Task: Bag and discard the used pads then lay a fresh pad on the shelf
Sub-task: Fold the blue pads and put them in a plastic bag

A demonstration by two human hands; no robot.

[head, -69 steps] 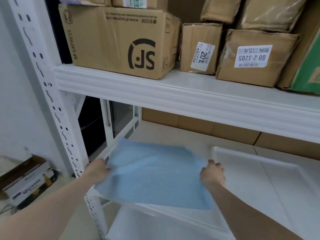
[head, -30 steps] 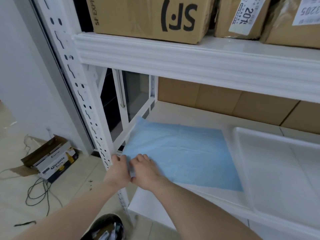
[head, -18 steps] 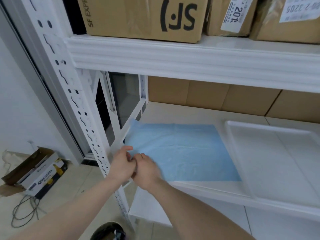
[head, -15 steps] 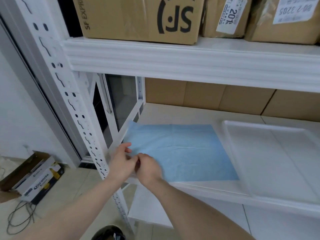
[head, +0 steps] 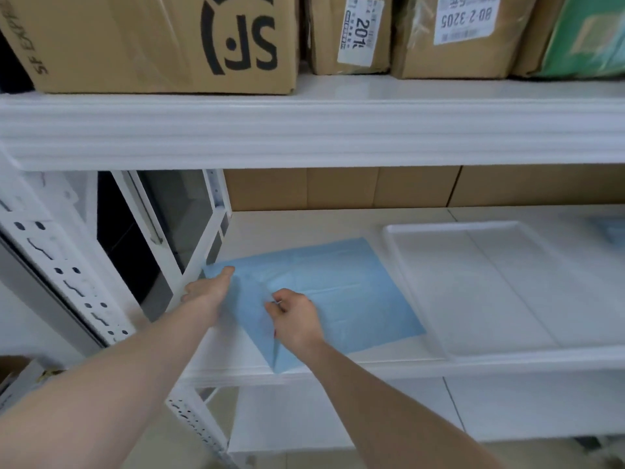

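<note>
**Entry: fresh pad, middle shelf, left bay, partly spread**

Head view. We log one blue pad (head: 338,292) lying on the white shelf (head: 338,225), in the left bay, just beside a shallow white tray (head: 480,282) on its right. The right and far parts of the pad lie flat; its near-left portion is folded or lifted, with a pointed flap reaching the shelf's front lip. The pad's left-far corner lies close to the rear upright of the rack (head: 216,198).

Left hand (head: 211,291): laid out along the pad's left edge, fingers extended toward the far-left corner, touching the pad; we cannot tell whether it pinches or only presses.

Right hand (head: 296,319): fingers drawn together, pinching the raised fold near the pad's middle-left.

Key relation: the unspread part lies between the two hands and toward us, below the right hand. The right hand is nearer the loose flap; the left hand anchors the far corner. We judge the coming move to be a pull of the fold toward the front-left.

Above: cardboard boxes (head: 152,42) on the upper shelf, not involved. No used pads or bag in sight.
</note>
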